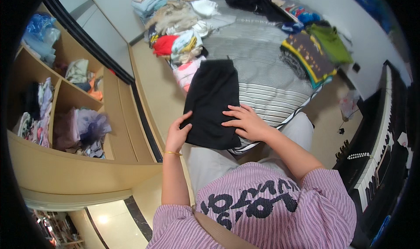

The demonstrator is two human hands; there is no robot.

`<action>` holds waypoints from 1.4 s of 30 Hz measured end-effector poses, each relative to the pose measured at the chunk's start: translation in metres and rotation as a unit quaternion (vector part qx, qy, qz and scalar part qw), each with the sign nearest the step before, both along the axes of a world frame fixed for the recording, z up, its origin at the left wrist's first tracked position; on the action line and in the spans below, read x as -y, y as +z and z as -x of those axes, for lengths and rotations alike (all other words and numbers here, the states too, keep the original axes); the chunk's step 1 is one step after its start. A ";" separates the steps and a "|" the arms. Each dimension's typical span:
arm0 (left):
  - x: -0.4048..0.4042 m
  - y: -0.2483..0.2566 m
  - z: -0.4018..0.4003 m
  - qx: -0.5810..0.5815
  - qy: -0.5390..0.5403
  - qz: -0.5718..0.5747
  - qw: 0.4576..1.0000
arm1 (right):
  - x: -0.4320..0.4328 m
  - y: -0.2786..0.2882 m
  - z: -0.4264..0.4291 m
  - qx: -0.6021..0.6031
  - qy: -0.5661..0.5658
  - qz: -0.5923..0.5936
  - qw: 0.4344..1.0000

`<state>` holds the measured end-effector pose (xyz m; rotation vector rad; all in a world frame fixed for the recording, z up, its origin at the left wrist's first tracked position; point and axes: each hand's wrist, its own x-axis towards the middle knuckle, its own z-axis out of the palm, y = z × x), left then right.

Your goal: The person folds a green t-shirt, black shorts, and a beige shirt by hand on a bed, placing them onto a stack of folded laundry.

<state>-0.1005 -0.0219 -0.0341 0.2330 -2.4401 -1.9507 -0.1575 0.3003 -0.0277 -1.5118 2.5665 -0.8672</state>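
Note:
A black folded garment with an elastic waistband [213, 98] lies at the near edge of a grey mattress [259, 52], its waistband pointing away from me. My left hand [178, 132] is at its lower left edge, with the thumb over the cloth and the fingers along the side; the cloth seems to be pinched there. My right hand [244, 122] rests on its right side with the fingers spread flat over the cloth. A pink and white garment [187, 73] touches its upper left side.
Piled clothes [174, 17] line the mattress's left side; a folded stack [308, 55] sits at its right edge. Black clothing [252, 1] lies farther back. An open wooden wardrobe [118, 117] holding clothes stands left. On the right is a keyboard instrument [374, 163] with beads on it.

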 end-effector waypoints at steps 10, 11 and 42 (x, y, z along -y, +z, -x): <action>-0.045 0.069 -0.063 0.155 -0.169 -0.123 0.966 | -0.086 0.068 -0.019 0.232 -0.006 0.120 0.965; -0.050 0.070 -0.069 0.226 -0.211 -0.074 0.948 | -0.098 0.061 -0.028 0.283 -0.010 0.104 0.953; -0.112 -0.014 0.008 -0.042 0.114 -0.037 0.992 | -0.069 -0.024 -0.011 0.126 -0.471 0.288 0.824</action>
